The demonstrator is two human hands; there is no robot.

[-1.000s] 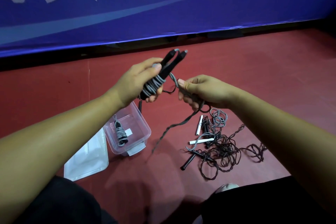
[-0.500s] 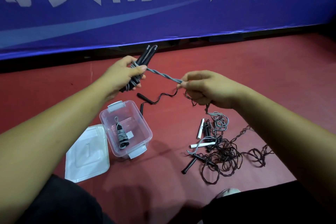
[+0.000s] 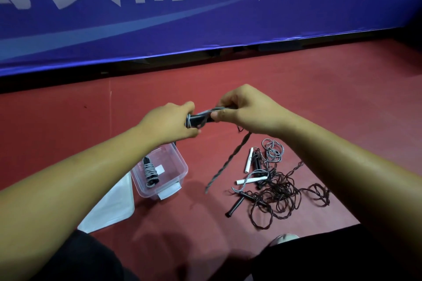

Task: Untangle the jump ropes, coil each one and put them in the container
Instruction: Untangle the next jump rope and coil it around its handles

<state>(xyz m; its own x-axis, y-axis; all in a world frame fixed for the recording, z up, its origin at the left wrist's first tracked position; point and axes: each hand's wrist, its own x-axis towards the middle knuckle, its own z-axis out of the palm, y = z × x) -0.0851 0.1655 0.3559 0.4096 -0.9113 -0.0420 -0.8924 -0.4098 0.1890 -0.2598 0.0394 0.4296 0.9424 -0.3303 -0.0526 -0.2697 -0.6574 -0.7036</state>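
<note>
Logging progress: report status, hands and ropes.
Left hand grips black handles, right hand pinches twisted cord at them. One coiled rope in open container. Tangled ropes lie on floor.

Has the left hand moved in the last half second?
Yes. The left hand, gripping the black handles, has dropped lower and rightward: it now overlaps the clear container's far rim and nearly meets the right hand holding the grey rope.

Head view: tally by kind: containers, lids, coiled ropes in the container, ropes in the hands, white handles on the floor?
Clear container: 1
Lid: 1
Coiled jump rope inside it: 1
Held jump rope, gripped by left hand and right hand: 1
White handles on the floor: 2
Total: 6
</note>
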